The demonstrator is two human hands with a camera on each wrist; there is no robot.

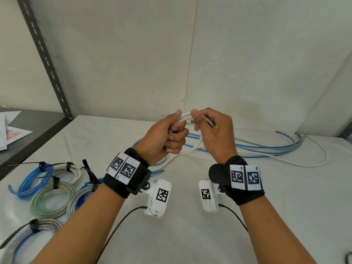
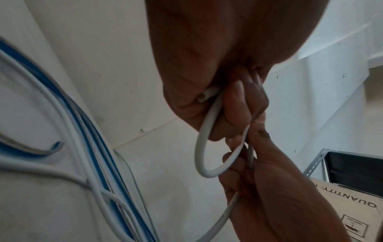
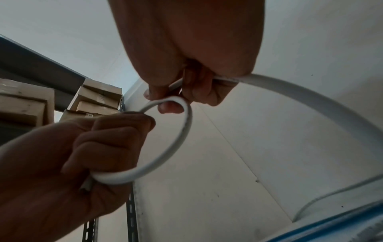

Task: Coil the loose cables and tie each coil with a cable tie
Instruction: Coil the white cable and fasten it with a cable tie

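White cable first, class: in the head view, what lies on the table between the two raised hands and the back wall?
Nothing: the white table is bare there, beyond the left hand and right hand holding the white cable.

white cable [image 1: 185, 117] | blue coil [image 1: 31, 181] | green-white coil [image 1: 53, 200] | black ties [image 1: 55, 182]

We've got bare bench [image 1: 190, 235] below and nearer than the fingers [image 1: 176, 137], open for a pass. Left of the fingers and lower, tied coils [image 1: 51, 197] crowd the bench edge. Directly under and to the right of the fingers, loose cables [image 1: 266, 149] sprawl across the surface toward the corner. Beyond the fingers the wall [image 1: 133, 54] closes things off. Far left, a slotted shelf post [image 1: 45, 60] stands upright.
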